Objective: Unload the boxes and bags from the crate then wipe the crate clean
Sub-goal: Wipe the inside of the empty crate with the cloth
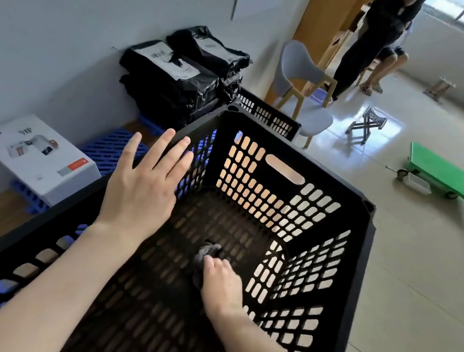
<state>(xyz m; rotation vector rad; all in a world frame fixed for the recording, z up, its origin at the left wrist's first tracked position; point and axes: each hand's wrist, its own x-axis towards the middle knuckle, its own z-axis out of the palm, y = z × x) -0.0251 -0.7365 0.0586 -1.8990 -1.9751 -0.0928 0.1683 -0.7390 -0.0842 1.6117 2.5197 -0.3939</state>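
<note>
A large black perforated crate (335,195) fills the middle of the head view, with nothing inside but a cloth. My left hand (145,182) hovers with straight spread fingers over the crate's far left rim. Deep inside, my right hand (221,282) grips a dark grey cloth (205,254) against the crate floor. A stack of black bags (181,77) with white labels lies beyond the crate by the wall. A white box (38,157) sits to the left on a blue pallet (112,146).
A second black crate (267,112) stands behind the first. Two grey chairs (297,68) are at the right rear, near a standing person (375,39). A small folding stool (365,123) and a green hand cart (444,173) stand on the tiled floor to the right.
</note>
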